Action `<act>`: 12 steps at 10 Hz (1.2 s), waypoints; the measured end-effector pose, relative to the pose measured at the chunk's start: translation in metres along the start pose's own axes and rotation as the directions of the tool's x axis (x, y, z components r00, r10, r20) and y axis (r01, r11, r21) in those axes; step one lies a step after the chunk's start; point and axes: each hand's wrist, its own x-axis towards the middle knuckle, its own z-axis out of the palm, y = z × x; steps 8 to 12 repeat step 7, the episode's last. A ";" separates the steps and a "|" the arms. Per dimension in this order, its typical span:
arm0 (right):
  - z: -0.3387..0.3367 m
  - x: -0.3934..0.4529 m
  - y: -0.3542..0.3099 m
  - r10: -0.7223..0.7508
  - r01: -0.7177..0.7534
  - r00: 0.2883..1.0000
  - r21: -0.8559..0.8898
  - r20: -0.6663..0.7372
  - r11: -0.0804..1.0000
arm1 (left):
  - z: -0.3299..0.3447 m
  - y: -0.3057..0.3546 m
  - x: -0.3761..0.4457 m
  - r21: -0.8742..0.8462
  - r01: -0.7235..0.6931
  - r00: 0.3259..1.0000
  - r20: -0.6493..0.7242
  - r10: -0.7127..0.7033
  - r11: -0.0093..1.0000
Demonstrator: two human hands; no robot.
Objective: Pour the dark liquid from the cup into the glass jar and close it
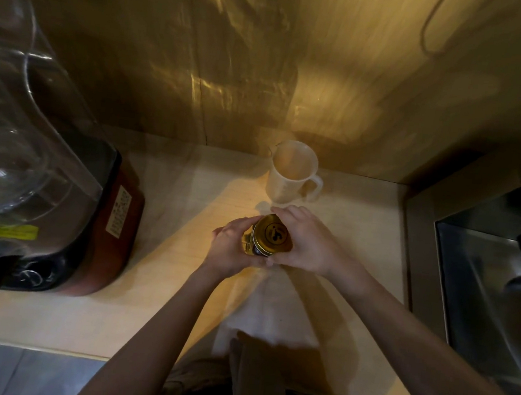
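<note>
Gold lid [273, 234] bears an unreadable dark logo; blender label [118, 212] illegible

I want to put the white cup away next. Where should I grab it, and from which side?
Take the cup by its loop handle, which sticks out toward the sink. Come in from the right with the right hand; the cup stands upright behind the jar, so that side looks clear.
</note>
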 end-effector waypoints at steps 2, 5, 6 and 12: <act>0.013 -0.007 -0.002 0.085 -0.072 0.988 0.104 -0.129 0.992 | 0.002 -0.002 0.002 -0.015 -0.030 0.999 -0.020 0.030 0.999; 0.028 -0.017 -0.008 0.250 -0.157 0.945 0.380 -0.210 0.912 | -0.004 0.013 -0.004 0.035 0.060 0.988 0.139 -0.064 0.998; 0.028 -0.023 -0.006 0.339 -0.184 0.924 0.573 -0.176 0.799 | -0.013 0.023 -0.003 0.037 0.089 0.972 0.217 -0.095 0.995; 0.017 -0.029 -0.003 0.526 -0.166 0.828 0.813 -0.192 0.558 | -0.032 0.042 0.005 -0.004 0.101 0.972 0.213 -0.098 0.995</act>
